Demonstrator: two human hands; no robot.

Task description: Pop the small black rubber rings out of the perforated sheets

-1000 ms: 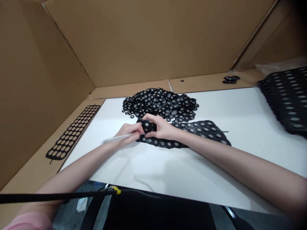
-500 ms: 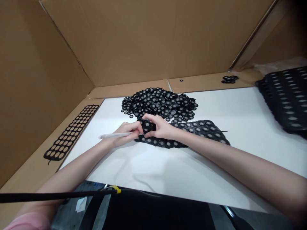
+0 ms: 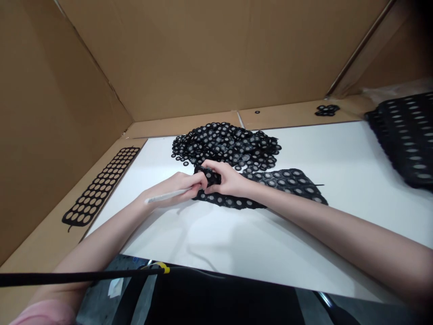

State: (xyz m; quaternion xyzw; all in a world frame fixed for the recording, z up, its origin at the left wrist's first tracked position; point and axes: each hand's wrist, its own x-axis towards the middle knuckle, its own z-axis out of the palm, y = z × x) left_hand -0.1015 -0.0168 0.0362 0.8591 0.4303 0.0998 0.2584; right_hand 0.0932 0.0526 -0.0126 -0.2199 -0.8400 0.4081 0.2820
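On the white board lies a black rubber sheet (image 3: 286,180) of ring-shaped pieces with pale centres, its left end folded up. My right hand (image 3: 228,179) grips that raised end between thumb and fingers. Closed around a slim white pen-like tool (image 3: 165,196), my left hand (image 3: 181,185) meets the sheet's left end. The tool's tip is hidden by the fingers and the sheet. Just behind both hands rises a heap of loose black rings (image 3: 223,142).
An emptied black lattice sheet (image 3: 101,189) lies on cardboard at the left. A stack of full black sheets (image 3: 406,135) stands at the right. A small ring cluster (image 3: 327,110) and a single ring (image 3: 257,112) lie at the back, before a cardboard wall (image 3: 216,58).
My left hand has turned slightly, and the tool's rear end has dropped a little and moved right. My right hand keeps its hold on the sheet. The view has shifted slightly.
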